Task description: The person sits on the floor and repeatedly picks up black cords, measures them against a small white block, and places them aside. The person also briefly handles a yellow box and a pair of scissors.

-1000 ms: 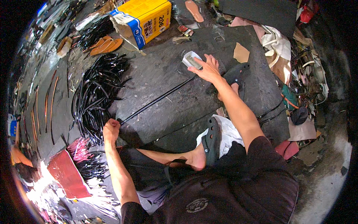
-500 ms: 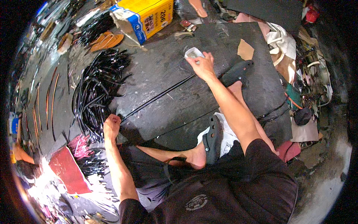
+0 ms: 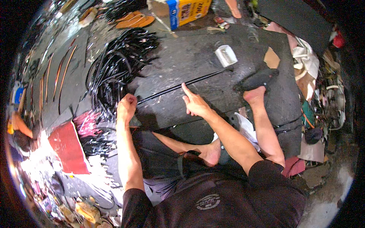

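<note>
Two slim black strips [image 3: 201, 79] stretch side by side across the dark work surface. My left hand [image 3: 126, 108] is closed on their near-left end, next to a heap of glossy black strips [image 3: 114, 70]. Partway along, my right hand [image 3: 195, 103] points its index finger at the strips, its tip on or just above them; it holds nothing and its thumb stands apart. Beyond the strips' far end sits a small open white box [image 3: 227, 55] with something greyish inside that I cannot make out.
A yellow and blue carton [image 3: 186, 13] and orange sandals [image 3: 135, 19] lie at the back. To the left are a dark red sheet [image 3: 68, 150] and pink strips [image 3: 87, 123]. A tan scrap [image 3: 271, 57] lies right, near my foot in a dark shoe [image 3: 260, 79].
My right hand has left the white box and come back nearer, onto the middle of the strips. My left hand still grips their end. The whole view has shifted.
</note>
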Available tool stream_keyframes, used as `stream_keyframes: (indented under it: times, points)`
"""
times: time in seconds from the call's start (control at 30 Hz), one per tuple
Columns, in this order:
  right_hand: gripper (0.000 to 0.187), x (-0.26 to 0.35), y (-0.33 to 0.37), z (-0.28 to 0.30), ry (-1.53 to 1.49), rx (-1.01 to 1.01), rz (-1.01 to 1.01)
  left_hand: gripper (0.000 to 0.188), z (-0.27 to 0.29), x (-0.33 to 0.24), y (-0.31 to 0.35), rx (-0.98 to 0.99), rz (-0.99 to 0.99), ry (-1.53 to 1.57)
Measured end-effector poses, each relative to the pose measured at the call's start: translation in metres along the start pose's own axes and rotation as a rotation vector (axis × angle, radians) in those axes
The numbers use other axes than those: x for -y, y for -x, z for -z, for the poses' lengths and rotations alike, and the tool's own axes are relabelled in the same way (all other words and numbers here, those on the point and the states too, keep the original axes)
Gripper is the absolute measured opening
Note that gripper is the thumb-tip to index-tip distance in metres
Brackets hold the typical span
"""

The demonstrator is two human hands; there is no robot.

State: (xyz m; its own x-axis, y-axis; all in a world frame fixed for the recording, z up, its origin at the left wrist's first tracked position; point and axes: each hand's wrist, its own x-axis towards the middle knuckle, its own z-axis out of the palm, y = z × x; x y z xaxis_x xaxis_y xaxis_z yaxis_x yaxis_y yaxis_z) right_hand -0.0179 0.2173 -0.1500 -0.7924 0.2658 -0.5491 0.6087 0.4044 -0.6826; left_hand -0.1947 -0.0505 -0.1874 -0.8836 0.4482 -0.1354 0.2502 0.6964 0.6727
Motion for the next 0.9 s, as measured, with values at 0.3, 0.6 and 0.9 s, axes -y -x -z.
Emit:
stream_keyframes:
  times: [0.3,0.6,0.9]
  points:
    - [0.078,0.079,-0.031,-0.124,0.510,0.196,0.233,0.015,-0.001,0.007,-0.005,-0.084,-0.054,0.131]
    - [0.069,0.033,-0.032,-0.080,0.630,-0.012,0.275,0.015,-0.002,-0.018,0.001,-0.037,-0.084,0.051]
    - [0.062,-0.064,0.013,0.089,0.541,-0.614,-0.076,0.029,-0.027,-0.024,-0.002,0.013,-0.448,-0.182]
